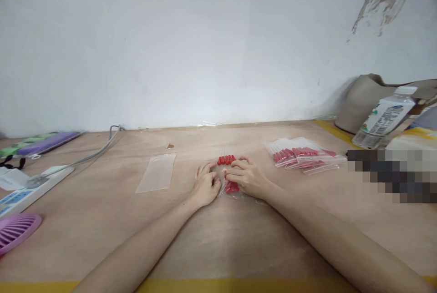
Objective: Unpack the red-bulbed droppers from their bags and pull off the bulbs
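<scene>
A clear plastic bag (223, 188) lies between my hands, with several red-handled pieces (232, 187) inside it. My left hand (206, 186) is at the bag's left edge, its fingers bent and thumb against the plastic. From the right, my right hand (248, 178) curls over the bag, its fingers hiding part of the red pieces. Just beyond the fingers lies a row of red-handled pieces (226, 160) with thin, pale shafts pointing to the wall; their exact kind is not clear.
To the left lies a flat clear bag (157, 173). Filled bags (300, 153) of red-handled pieces overlap on the right. A power strip (41, 188), a purple fan (18, 231) and a pouch (48, 143) stand far left; a bottle (385, 118) leans far right. The wall (205, 56) closes the back.
</scene>
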Demonstrator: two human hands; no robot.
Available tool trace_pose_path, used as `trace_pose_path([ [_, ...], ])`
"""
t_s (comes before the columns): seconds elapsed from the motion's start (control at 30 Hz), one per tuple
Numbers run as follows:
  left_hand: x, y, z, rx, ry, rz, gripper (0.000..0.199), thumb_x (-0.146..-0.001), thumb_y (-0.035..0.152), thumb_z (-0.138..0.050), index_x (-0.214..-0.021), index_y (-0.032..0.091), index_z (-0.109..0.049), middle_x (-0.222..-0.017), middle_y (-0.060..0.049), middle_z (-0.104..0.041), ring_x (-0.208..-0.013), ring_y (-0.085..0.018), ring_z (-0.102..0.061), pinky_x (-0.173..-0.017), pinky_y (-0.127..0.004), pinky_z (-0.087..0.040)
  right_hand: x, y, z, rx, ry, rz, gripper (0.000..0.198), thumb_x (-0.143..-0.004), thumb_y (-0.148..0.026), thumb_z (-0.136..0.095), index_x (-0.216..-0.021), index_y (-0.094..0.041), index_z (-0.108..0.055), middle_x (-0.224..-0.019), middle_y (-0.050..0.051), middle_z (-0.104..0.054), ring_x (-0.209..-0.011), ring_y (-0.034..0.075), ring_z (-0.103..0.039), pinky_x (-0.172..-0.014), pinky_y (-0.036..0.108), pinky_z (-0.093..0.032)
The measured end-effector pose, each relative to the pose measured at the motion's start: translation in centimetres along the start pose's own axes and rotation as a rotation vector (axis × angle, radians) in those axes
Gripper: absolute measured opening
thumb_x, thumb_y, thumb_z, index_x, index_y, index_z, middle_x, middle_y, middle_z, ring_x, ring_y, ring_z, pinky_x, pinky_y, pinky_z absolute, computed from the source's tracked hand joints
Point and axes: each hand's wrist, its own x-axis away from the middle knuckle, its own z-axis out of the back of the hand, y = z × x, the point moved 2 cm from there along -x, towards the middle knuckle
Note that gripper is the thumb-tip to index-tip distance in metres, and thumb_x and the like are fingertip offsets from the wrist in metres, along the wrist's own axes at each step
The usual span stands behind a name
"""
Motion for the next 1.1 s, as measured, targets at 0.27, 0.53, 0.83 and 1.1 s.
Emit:
trace_pose_path([
  [0.27, 0.4, -0.2, 0.0, 0.072, 0.102, -0.021, 0.015, -0.069, 0.013, -0.052, -0.056, 0.017, -0.047, -0.095, -0.008, -0.05, -0.11, -0.025, -0.04, -0.087, -0.037, -0.038, 0.4, 0.2, 0.7, -0.514, 0.002, -0.229, 0.019, -0.086, -0.011, -0.037, -0.088, -0.018, -0.054, -0.103, 0.006, -0.059, -0.097, 0.014, -0.052, -0.083, 0.03, -0.041],
  [0.53, 1.1, 0.6, 0.0, 0.107, 0.051, -0.111, 0.02, -0.074, 0.007, -0.047, -0.083, 0.019, -0.06, -0.077, -0.002, -0.052, -0.071, -0.014, -0.05, -0.067, -0.026, -0.041, 1.6, 0.6, 2.1, -0.606, -0.07, -0.503, 0.022, -0.081, -0.029, -0.052, -0.102, -0.021, -0.053, -0.098, 0.003, -0.059, -0.088, 0.014, -0.055, -0.078, 0.029, -0.045],
  [0.83, 0.6, 0.5, 0.4, 0.238, -0.068, -0.104, 0.019, -0.082, 0.018, -0.045, -0.081, 0.017, -0.064, -0.073, -0.002, -0.051, -0.062, -0.011, -0.047, -0.058, -0.023, -0.037, 3.8, 0.3, 3.3, -0.451, -0.208, -0.563, 0.02, -0.072, -0.032, -0.062, -0.088, -0.02, -0.059, -0.087, 0.003, -0.058, -0.077, 0.015, -0.055, -0.068, 0.027, -0.044],
  [1.1, 0.7, 1.0, 0.9, 0.44, -0.209, -0.05, 0.017, -0.083, 0.03, -0.046, -0.091, 0.017, -0.055, -0.078, -0.001, -0.053, -0.065, -0.011, -0.046, -0.059, -0.022, -0.038, 4.3, 0.0, 2.4, -0.346, -0.129, -0.545, 0.019, -0.077, -0.034, -0.057, -0.09, -0.02, -0.058, -0.084, 0.003, -0.057, -0.077, 0.015, -0.055, -0.069, 0.028, -0.043],
])
